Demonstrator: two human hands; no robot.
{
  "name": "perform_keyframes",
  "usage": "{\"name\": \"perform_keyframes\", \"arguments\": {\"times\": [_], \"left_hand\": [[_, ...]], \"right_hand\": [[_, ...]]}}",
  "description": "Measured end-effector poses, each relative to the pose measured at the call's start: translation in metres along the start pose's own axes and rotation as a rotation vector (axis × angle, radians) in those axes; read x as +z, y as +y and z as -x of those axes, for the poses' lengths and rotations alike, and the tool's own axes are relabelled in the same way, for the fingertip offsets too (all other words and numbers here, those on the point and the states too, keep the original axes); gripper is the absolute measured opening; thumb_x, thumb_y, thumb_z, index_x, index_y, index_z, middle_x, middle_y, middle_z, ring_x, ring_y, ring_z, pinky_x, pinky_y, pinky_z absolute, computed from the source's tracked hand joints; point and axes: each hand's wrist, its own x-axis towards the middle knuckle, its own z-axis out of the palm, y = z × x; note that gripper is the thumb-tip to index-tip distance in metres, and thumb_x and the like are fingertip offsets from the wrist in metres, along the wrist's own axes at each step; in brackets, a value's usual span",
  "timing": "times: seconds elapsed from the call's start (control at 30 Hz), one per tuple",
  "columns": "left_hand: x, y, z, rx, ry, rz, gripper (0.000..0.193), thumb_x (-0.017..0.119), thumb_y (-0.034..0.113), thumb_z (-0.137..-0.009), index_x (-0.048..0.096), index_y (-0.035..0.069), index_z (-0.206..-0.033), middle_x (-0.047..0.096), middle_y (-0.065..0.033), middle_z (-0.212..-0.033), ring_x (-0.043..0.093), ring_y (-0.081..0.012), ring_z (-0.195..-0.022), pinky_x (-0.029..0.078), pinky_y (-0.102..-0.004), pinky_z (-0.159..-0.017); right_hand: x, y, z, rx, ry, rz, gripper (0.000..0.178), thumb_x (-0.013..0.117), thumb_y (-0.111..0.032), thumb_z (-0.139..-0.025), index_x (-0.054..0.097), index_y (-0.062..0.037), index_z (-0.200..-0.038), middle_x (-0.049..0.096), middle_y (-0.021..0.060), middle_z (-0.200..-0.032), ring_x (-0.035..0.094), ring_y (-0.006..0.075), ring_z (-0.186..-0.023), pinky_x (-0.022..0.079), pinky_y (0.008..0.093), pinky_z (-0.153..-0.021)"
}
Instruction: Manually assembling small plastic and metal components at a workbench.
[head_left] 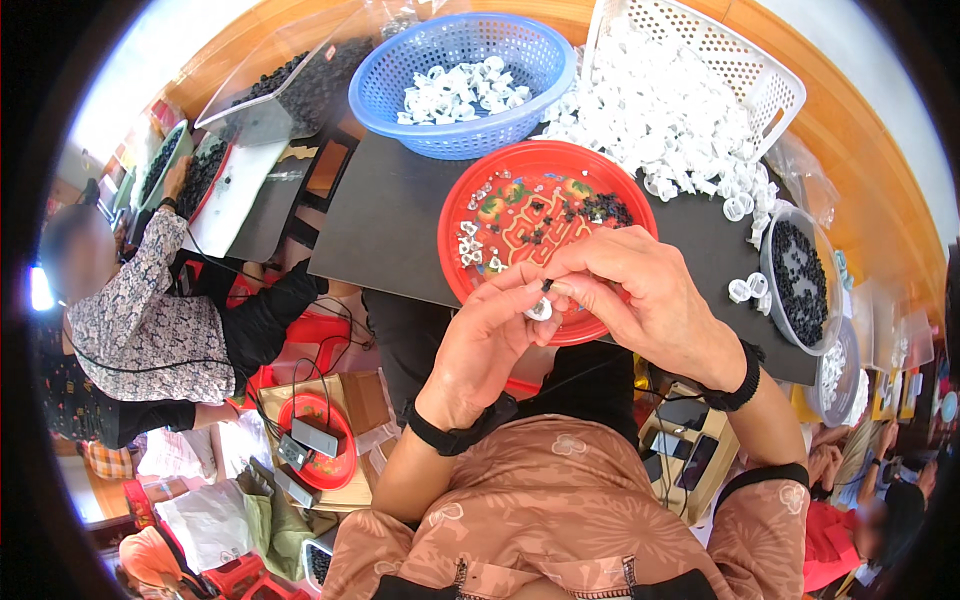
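Over the near edge of a round red tray, my two hands meet at the fingertips. My left hand is closed on a small white round plastic part. Between the thumb and fingers of my right hand is a tiny black part, right above the white one; whether the two touch I cannot tell. Loose black parts lie at the tray's right side. A few white parts and small clear bits sit along its left side.
Behind the tray stands a blue basket of white parts. A white basket spills a heap of white parts onto the dark table. A clear tub of black parts stands right. Another person works at left.
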Motion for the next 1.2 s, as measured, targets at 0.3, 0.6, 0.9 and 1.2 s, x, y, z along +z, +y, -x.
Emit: {"name": "perform_keyframes", "arguments": {"times": [0.3, 0.6, 0.9, 1.2], "left_hand": [[0.001, -0.007, 0.003, 0.172, 0.149, -0.269, 0.013, 0.063, 0.014, -0.094, 0.064, 0.005, -0.104, 0.064, 0.0007, -0.086, 0.052, -0.0056, -0.073, 0.041, -0.0213, -0.069], [-0.001, -0.005, 0.002, 0.18, 0.195, -0.328, 0.015, 0.068, 0.017, -0.091, 0.068, 0.004, -0.098, 0.065, 0.0009, -0.083, 0.05, -0.005, -0.069, 0.04, -0.0208, -0.066], [0.002, -0.005, -0.002, 0.132, 0.23, -0.152, 0.016, 0.064, 0.016, -0.093, 0.068, 0.003, -0.101, 0.067, -0.0022, -0.087, 0.057, -0.0074, -0.076, 0.044, -0.0217, -0.069], [0.009, -0.008, -0.007, 0.224, 0.284, -0.239, 0.021, 0.064, 0.012, -0.092, 0.07, 0.001, -0.109, 0.063, 0.0015, -0.083, 0.049, -0.0042, -0.069, 0.04, -0.0208, -0.064]], "right_hand": [[-0.001, 0.001, -0.004, -0.04, -0.016, 0.081, 0.006, 0.06, -0.006, -0.088, 0.06, -0.0058, -0.094, 0.063, 0.0061, -0.085, 0.061, 0.0262, -0.078, 0.042, 0.0382, -0.077], [0.003, 0.004, -0.003, -0.152, -0.009, 0.265, 0.018, 0.064, -0.004, -0.08, 0.061, -0.0082, -0.098, 0.059, 0.0047, -0.085, 0.059, 0.0238, -0.081, 0.042, 0.038, -0.079], [0.002, 0.004, 0.005, -0.062, 0.113, 0.21, 0.01, 0.065, -0.009, -0.088, 0.061, -0.008, -0.097, 0.062, 0.0045, -0.087, 0.059, 0.0242, -0.078, 0.041, 0.0365, -0.077], [0.01, 0.009, 0.009, 0.364, 0.143, -0.345, 0.009, 0.066, -0.007, -0.089, 0.065, 0.0013, -0.091, 0.064, 0.0061, -0.075, 0.057, 0.0107, -0.06, 0.044, 0.0266, -0.054]]}}
